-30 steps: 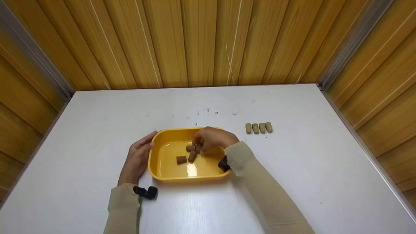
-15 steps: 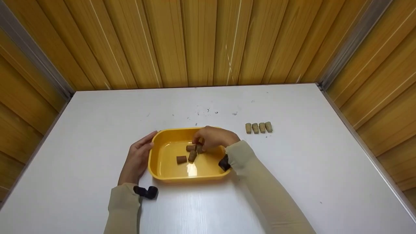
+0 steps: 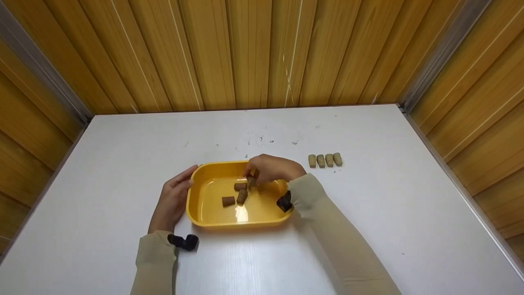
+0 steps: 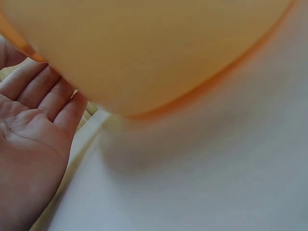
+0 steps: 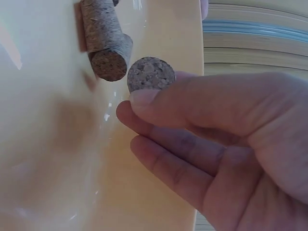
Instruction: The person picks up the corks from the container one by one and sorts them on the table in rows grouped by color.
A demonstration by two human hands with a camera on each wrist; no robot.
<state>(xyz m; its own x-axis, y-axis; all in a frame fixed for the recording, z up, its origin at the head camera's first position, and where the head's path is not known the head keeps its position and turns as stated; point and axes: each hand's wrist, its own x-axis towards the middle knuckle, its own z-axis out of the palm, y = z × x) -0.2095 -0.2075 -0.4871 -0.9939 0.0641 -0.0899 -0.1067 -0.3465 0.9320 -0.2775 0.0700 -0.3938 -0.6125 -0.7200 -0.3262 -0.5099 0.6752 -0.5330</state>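
My right hand [image 3: 272, 169] is over the right half of a yellow plastic tray [image 3: 235, 224], pinching a brown cork [image 5: 151, 74] between thumb and fingers. Below and left of it in the head view, more corks lie on the tray floor: a cork on its side [image 3: 240, 187], a tilted cork [image 3: 242, 196] touching it, and a separate cork [image 3: 228, 201] nearer the front left. My left hand [image 3: 174, 198] holds the tray's left end, thumb at the rim and fingers along the outer wall. In the left wrist view, the palm [image 4: 29, 144] shows beside the tray wall.
Beyond the tray's right end, several paler corks [image 3: 321, 160] lie side by side in a row on the white table [image 3: 401, 196]. Dark specks mark the table behind the tray. Wood-patterned panels [image 3: 249, 53] enclose the back and sides.
My right hand has risen slightly and moved a little right, lifting the pinched cork away from the other corks in the tray. The left hand stays at the tray's left end.
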